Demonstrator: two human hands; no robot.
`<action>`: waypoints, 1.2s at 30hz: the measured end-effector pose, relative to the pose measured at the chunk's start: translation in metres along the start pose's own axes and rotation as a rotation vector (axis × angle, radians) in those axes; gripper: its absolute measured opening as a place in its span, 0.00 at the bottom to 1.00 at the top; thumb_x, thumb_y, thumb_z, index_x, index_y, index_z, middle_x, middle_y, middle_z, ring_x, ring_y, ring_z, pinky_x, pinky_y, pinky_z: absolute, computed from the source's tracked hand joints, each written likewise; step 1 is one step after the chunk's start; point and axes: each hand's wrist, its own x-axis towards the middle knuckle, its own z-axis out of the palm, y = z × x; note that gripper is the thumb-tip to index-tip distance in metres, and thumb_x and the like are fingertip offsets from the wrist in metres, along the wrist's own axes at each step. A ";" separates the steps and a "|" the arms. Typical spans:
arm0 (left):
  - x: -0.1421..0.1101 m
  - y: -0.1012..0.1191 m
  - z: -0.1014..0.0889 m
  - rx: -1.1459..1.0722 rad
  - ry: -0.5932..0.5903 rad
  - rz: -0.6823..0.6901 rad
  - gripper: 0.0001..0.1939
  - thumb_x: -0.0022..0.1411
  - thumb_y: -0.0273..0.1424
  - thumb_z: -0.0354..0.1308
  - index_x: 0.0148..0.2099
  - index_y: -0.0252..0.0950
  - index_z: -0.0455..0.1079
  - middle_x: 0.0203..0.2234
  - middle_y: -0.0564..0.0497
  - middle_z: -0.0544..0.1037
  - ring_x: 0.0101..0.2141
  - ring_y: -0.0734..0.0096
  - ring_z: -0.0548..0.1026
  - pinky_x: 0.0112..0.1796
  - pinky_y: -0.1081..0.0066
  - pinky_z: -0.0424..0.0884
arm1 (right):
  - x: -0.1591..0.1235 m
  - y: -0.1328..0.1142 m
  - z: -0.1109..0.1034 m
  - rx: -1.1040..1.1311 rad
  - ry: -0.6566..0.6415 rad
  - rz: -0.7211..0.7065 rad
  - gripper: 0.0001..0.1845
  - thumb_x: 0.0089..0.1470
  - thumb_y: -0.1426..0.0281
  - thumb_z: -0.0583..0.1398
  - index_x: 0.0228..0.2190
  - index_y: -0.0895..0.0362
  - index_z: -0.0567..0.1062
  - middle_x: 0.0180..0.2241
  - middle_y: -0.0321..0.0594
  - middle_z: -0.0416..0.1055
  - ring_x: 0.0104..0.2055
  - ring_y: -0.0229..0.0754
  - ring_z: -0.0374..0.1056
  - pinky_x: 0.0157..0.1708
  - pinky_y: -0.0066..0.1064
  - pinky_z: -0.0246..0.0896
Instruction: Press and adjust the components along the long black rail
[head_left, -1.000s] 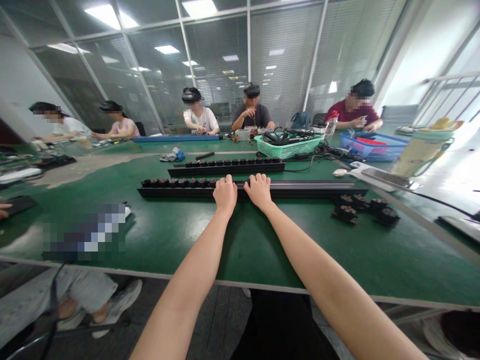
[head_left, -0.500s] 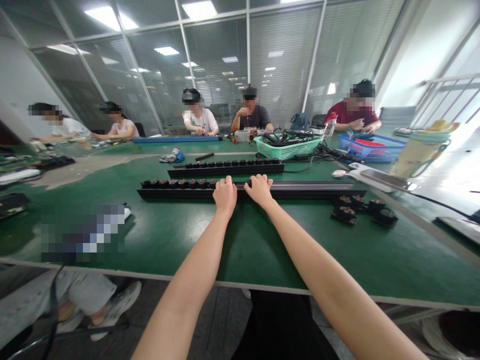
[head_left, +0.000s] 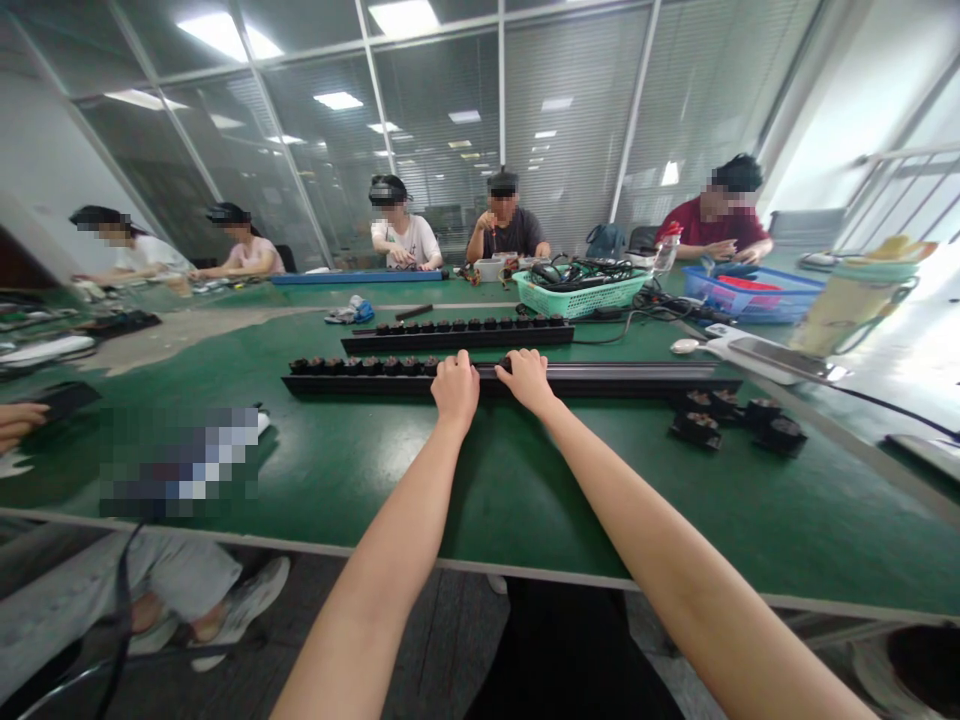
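A long black rail [head_left: 637,385] lies across the table in front of me, with a row of black socket modules [head_left: 371,366] seated along its left part. My left hand [head_left: 456,392] is closed over the rail, just right of that row. Close beside it, my right hand [head_left: 529,380] is closed with its thumb at a small black piece [head_left: 505,366] in the channel, likely a socket module. My palms and fingers partly hide the piece. Bare channel shows right of my right hand. Several loose socket modules [head_left: 696,430] rest near the rail's right end.
Behind lies a second black rail [head_left: 457,338] with modules. Farther back are a green basket [head_left: 585,298] of cables and a blue basket [head_left: 780,305]. A bottle [head_left: 847,310] and phone [head_left: 787,358] are at right. Another person's hand [head_left: 21,425] shows at the left edge.
My hands stay almost in place on the rail, the right hand's fingers shifting slightly. The view has swung a little left. At the left edge, a co-worker's hand with a dark part has come into view.
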 end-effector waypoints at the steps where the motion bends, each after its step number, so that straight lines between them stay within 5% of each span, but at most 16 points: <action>1: 0.000 0.000 0.000 0.000 0.002 -0.001 0.14 0.74 0.31 0.46 0.57 0.39 0.68 0.51 0.41 0.77 0.54 0.57 0.73 0.46 0.64 0.75 | 0.000 -0.001 0.001 0.007 0.006 0.005 0.18 0.68 0.61 0.56 0.49 0.60 0.76 0.52 0.54 0.74 0.56 0.56 0.63 0.55 0.43 0.54; 15: 0.000 0.000 0.000 0.003 0.013 0.008 0.15 0.74 0.30 0.46 0.57 0.38 0.68 0.50 0.41 0.77 0.53 0.56 0.73 0.46 0.64 0.75 | -0.004 -0.004 -0.001 -0.015 0.040 0.025 0.17 0.67 0.65 0.55 0.48 0.63 0.76 0.52 0.57 0.72 0.56 0.58 0.62 0.54 0.45 0.55; 36: 0.001 0.000 0.001 0.012 0.011 0.009 0.16 0.74 0.31 0.46 0.59 0.38 0.68 0.51 0.40 0.77 0.54 0.56 0.73 0.46 0.63 0.75 | -0.004 0.012 -0.006 0.015 0.017 -0.045 0.20 0.70 0.58 0.55 0.50 0.59 0.76 0.51 0.52 0.76 0.55 0.56 0.66 0.53 0.43 0.50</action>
